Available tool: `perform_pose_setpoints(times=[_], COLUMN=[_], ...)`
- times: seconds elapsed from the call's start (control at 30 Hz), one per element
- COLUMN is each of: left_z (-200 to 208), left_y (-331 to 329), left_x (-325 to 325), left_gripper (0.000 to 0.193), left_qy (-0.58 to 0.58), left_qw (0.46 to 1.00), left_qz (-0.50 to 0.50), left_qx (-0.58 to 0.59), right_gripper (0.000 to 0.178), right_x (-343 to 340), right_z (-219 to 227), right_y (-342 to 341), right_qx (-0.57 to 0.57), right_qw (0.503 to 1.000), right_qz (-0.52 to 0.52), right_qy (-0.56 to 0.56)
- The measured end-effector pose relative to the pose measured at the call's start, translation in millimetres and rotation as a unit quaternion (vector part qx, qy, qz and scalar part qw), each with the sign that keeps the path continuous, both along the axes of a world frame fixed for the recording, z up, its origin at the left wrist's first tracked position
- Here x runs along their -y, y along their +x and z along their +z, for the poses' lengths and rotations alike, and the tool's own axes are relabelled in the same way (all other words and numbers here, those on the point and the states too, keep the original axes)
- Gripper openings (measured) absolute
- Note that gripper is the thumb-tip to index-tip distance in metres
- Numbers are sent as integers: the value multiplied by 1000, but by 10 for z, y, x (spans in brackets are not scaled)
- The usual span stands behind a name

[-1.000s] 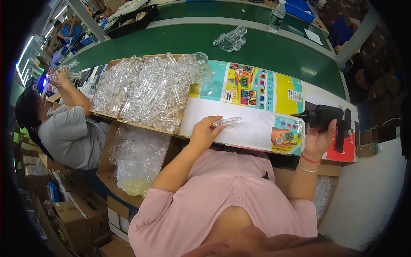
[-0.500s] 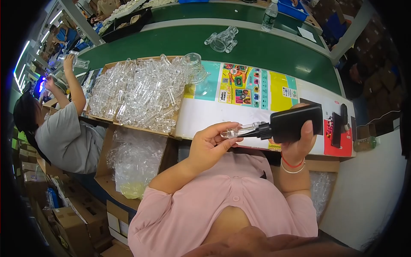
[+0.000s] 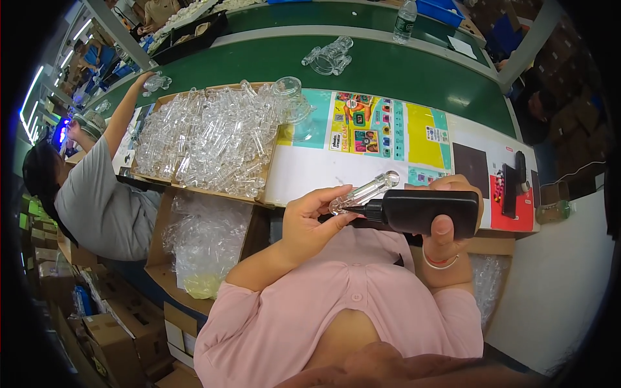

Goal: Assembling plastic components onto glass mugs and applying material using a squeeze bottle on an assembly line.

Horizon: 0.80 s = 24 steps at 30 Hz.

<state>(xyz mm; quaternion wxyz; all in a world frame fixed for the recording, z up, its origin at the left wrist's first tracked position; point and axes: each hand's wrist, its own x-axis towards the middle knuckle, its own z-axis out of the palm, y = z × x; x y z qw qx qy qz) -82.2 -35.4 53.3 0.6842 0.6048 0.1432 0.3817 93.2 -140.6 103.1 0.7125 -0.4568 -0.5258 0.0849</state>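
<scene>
My left hand (image 3: 309, 223) pinches one end of a clear tubular piece (image 3: 370, 190) between thumb and fingers. Its rounded far end points up and to the right. In my right hand (image 3: 444, 247) lies a black squeeze bottle (image 3: 417, 211), held nearly level, thumb on its near side. The bottle's thin black nozzle points left and is at the pinched end of the piece; whether it touches cannot be made out. Just beyond my hands is the white board (image 3: 304, 173) with colourful printed panels.
A cardboard box (image 3: 268, 173) heaped with clear pieces (image 3: 210, 139) stands left, a larger clear vessel (image 3: 294, 111) at its corner. Another clear vessel (image 3: 328, 57) lies on the green surface (image 3: 259, 61), near a water bottle (image 3: 405, 22). A co-worker (image 3: 103, 200) sits at left.
The black bottle has levelled and come nearer, its nozzle shifting to the pinched end. The clear piece now angles up to the right. The co-worker's arm has stretched toward the green surface with a clear vessel.
</scene>
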Motion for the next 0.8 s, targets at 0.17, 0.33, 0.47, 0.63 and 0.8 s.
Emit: perform_pose_setpoints(times=[0.17, 0.33, 0.47, 0.63, 0.8], left_z=[25, 38, 56, 78, 121], left_y=[-5, -3, -9, -28, -32], left_x=[7, 7, -5, -35, -52], left_gripper=[39, 39, 41, 43, 44], left_qy=[46, 52, 103, 188, 259], left_qw=[999, 999, 993, 977, 957], left_qz=[11, 13, 41, 79, 105], left_qx=[2, 5, -32, -60, -76], right_gripper=[36, 35, 36, 35, 33], right_x=[-14, -9, 1, 18, 32], right_z=[-14, -48, -40, 23, 38], right_y=[17, 37, 11, 11, 62], right_qx=[35, 65, -7, -31, 46], right_qw=[999, 998, 1000, 999, 999], right_qz=[6, 5, 9, 21, 17], right_qy=[6, 21, -8, -35, -18])
